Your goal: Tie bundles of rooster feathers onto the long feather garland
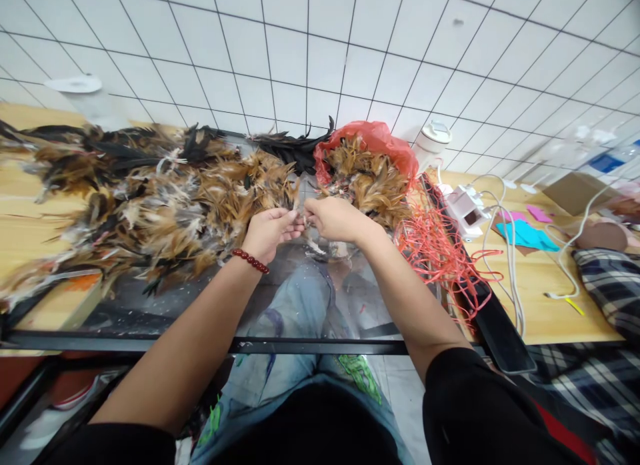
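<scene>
My left hand (270,231), with a dark red bead bracelet (250,259) at its wrist, is closed in a pinch over the glass tabletop (200,305). Its fingertips meet those of my right hand (333,218), which is curled shut. Whatever small thing sits between the fingers is too hidden to name. A large heap of brown and black feathers (200,191) lies left of and behind my left hand. Just beyond my right hand, more brown feathers (380,185) spill from a red plastic bag (390,139).
A tangle of red string (435,245) lies right of my right forearm. Farther right are a white power adapter (465,208) with cables, a black phone (505,345) and blue paper scraps (527,235). A person's plaid sleeve (603,278) shows at the right edge. A tiled wall (280,58) stands behind.
</scene>
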